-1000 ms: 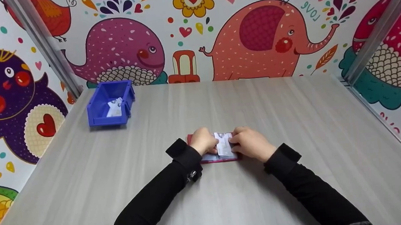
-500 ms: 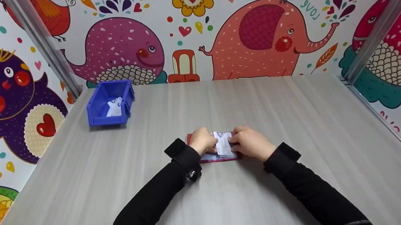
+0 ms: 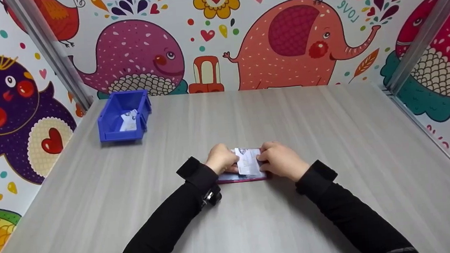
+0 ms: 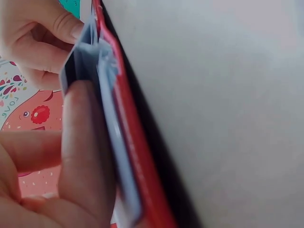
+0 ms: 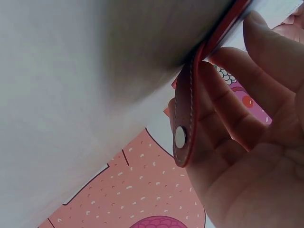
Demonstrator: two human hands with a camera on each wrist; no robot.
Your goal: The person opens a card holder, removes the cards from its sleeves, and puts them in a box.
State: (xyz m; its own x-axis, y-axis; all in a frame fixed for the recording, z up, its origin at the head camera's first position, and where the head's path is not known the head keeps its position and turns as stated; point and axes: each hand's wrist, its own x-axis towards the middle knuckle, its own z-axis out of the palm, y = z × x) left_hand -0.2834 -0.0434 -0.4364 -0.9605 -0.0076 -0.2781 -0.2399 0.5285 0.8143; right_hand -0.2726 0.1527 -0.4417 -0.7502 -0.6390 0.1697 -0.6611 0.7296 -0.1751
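Note:
A red card holder (image 3: 240, 180) with clear plastic sleeves lies opened on the table between both hands. On its sleeves is a white printed card (image 3: 247, 163). My left hand (image 3: 220, 158) pinches the card's left edge; the left wrist view shows a finger reaching in among the sleeves, above the red cover (image 4: 137, 156). At the other end my right hand (image 3: 284, 160) grips the card holder, thumb on top and fingers beneath. A red strap with a metal snap (image 5: 180, 137) hangs beside those fingers in the right wrist view.
A blue plastic bin (image 3: 122, 135) with white cards (image 3: 128, 120) inside stands at the table's back left. Walls printed with cartoon animals border the table (image 3: 258, 229) at the back and sides.
My left hand has shifted a little to the left, and the white card's left edge has moved with it, showing more of the card. The right hand has stayed in place.

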